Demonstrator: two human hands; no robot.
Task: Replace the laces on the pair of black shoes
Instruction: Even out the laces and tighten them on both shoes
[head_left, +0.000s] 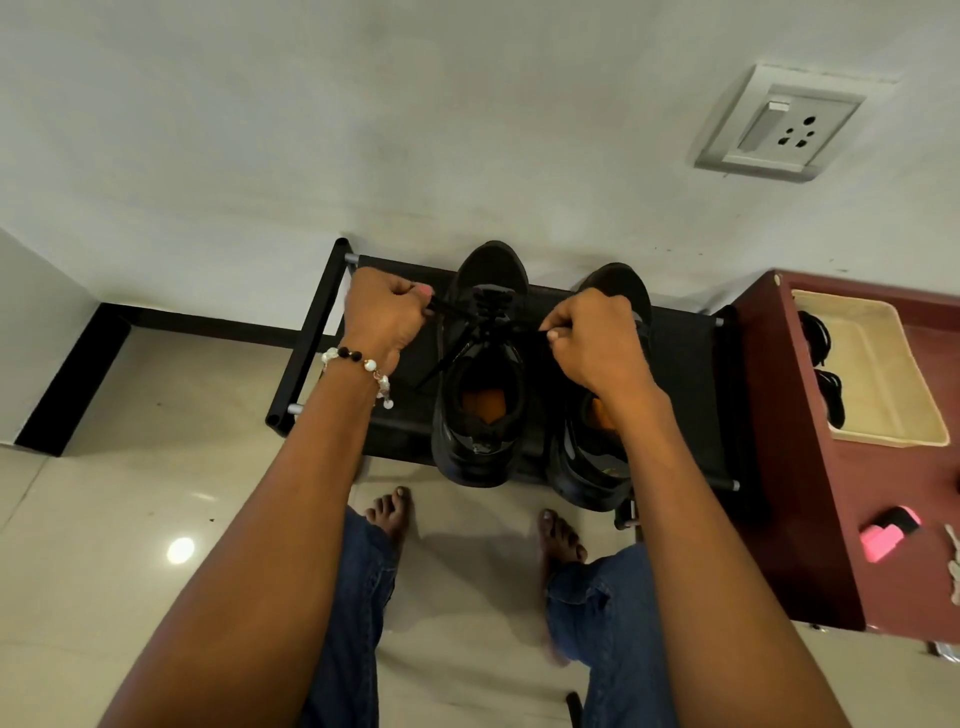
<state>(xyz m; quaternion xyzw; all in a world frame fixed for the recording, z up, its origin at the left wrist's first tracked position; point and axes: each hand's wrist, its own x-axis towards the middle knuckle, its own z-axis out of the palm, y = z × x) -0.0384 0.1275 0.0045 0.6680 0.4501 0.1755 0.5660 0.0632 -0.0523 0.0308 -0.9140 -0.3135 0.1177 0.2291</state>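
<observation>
Shoes, two black ones, sit side by side on a low black rack by the wall. The left shoe is the one being worked on. The right shoe is partly hidden under the right arm.

The left hand is curled tight and pinches one end of the black lace. The right hand is curled too and pinches the other end. Both ends are pulled out sideways, away from each other, over the top of the left shoe. A loose bit of lace hangs down beside the shoe.

It looks like the lace is being pulled snug or made even. I cannot tell if this is the old lace or the new one. Next, the hands likely need to keep both ends the same length and pull gently, so the lace does not slip out of its holes.

The floor is shiny pale tile. The wall is white, with a socket on it. A dark red cabinet stands just beside the rack, with a cream tray on top.
</observation>
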